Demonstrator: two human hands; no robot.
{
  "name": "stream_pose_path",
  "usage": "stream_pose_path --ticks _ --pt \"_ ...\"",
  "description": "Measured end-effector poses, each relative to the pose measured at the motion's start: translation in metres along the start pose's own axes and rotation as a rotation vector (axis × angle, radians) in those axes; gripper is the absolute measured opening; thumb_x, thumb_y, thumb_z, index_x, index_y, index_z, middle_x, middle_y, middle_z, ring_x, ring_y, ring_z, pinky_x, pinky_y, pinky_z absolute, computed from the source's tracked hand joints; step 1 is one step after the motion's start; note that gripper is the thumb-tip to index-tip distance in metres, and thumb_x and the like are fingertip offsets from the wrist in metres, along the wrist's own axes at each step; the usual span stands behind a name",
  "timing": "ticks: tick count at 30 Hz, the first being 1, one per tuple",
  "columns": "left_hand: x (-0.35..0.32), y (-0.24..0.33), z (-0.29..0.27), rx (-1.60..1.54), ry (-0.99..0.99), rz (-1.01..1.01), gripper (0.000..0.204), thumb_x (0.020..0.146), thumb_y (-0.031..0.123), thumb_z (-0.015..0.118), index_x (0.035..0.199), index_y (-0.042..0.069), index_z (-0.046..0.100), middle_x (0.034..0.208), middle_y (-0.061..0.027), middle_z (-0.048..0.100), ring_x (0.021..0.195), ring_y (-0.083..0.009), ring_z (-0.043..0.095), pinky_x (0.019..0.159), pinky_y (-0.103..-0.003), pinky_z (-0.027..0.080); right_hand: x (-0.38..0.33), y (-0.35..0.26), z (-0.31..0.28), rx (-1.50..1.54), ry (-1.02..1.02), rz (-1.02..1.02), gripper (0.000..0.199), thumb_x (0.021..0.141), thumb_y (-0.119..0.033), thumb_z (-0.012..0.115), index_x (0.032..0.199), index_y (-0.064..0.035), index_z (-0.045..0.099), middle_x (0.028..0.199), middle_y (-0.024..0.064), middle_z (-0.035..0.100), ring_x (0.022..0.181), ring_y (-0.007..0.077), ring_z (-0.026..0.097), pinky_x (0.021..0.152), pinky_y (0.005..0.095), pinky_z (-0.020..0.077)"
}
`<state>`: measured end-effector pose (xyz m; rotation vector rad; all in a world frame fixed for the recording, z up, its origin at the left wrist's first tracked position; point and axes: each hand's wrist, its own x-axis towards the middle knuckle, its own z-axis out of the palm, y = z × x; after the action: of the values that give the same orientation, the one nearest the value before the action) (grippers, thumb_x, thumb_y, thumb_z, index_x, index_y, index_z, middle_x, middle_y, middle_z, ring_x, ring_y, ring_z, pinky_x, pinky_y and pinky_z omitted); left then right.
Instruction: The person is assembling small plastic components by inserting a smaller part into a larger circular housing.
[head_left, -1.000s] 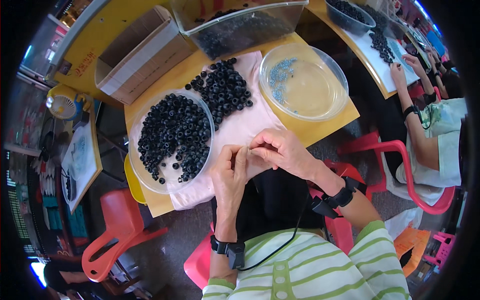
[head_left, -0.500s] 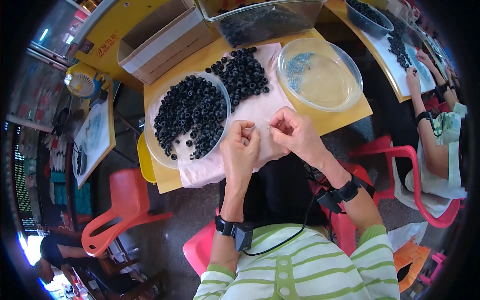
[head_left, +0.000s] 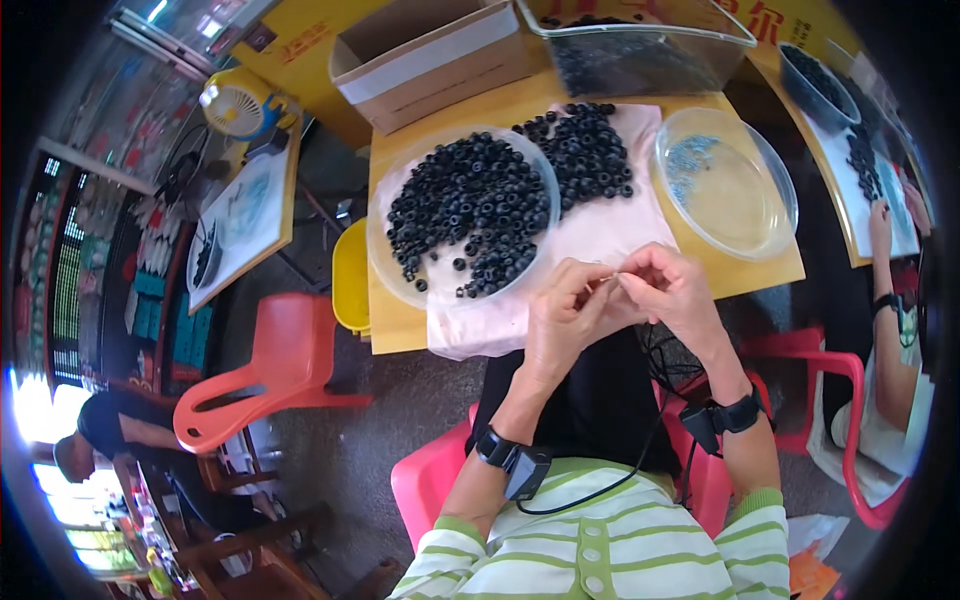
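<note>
The left hand (head_left: 565, 310) and the right hand (head_left: 680, 300) come together at the fingertips. Both pinch finger and thumb close; anything held there is too small to tell. At ten o'clock from the hands, a round bowl (head_left: 377, 240) holds lots of black beads (head_left: 465, 195). A bead pile (head_left: 590, 160) lies near twelve o'clock on the pink cloth (head_left: 610, 230). Between one and two o'clock, a second bowl (head_left: 745, 200) has tiny blue beads (head_left: 690, 165) on its left side. A brown box (head_left: 440, 75) stands around eleven o'clock
</note>
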<state>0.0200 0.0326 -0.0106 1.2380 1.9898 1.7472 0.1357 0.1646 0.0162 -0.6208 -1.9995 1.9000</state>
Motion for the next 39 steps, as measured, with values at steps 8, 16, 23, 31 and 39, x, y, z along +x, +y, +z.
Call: stream_pose_path --ticks 8,16,23,31,39 --pt "-0.001 0.003 -0.002 -0.048 0.010 0.013 0.014 0.085 0.001 0.071 0.099 0.002 0.070 0.081 -0.0024 0.062 0.064 -0.0072 0.056 0.055 -0.023 0.045 0.001 0.003 -0.001 0.061 0.008 0.038 0.009 0.093 -0.010 0.067 0.096 -0.0017 0.065 0.076 -0.0017 0.061 0.060 0.0012 0.052 0.048 0.0163 0.0401" --pt "0.013 0.045 -0.095 0.241 0.083 -0.219 0.012 0.092 0.007 0.066 0.101 0.003 0.072 0.083 0.0002 0.064 0.062 -0.0050 0.053 0.052 -0.020 0.041 0.001 -0.001 -0.004 0.102 0.080 0.056 0.010 0.092 -0.010 0.067 0.097 -0.0015 0.065 0.073 -0.0021 0.061 0.055 0.0008 0.051 0.046 0.0162 0.0415" --pt "0.030 0.011 -0.141 0.818 0.052 -0.197 0.015 0.088 0.010 0.067 0.095 -0.003 0.071 0.087 -0.0160 0.069 0.072 -0.0247 0.067 0.066 -0.033 0.051 0.000 0.003 -0.005 0.123 0.039 0.047 0.011 0.091 -0.008 0.067 0.099 -0.0007 0.063 0.074 -0.0018 0.060 0.057 0.0003 0.051 0.046 0.0156 0.0416" --pt "0.032 0.012 -0.124 0.721 0.038 -0.348 0.017 0.084 0.009 0.070 0.097 -0.002 0.071 0.085 -0.0141 0.066 0.070 -0.0238 0.065 0.066 -0.033 0.050 -0.003 0.008 -0.011 0.184 0.004 0.014 0.011 0.090 -0.004 0.066 0.099 0.0014 0.064 0.080 0.0003 0.060 0.061 0.0007 0.052 0.046 0.0147 0.0425" --pt "0.032 0.026 -0.124 0.533 0.130 -0.204 0.017 0.082 0.002 0.073 0.098 -0.002 0.068 0.101 -0.0077 0.071 0.084 -0.0136 0.066 0.078 -0.028 0.051 -0.003 0.004 -0.010 0.263 0.051 -0.047 0.010 0.089 -0.002 0.067 0.099 0.0016 0.065 0.085 0.0004 0.060 0.069 0.0021 0.053 0.050 0.0158 0.0431"
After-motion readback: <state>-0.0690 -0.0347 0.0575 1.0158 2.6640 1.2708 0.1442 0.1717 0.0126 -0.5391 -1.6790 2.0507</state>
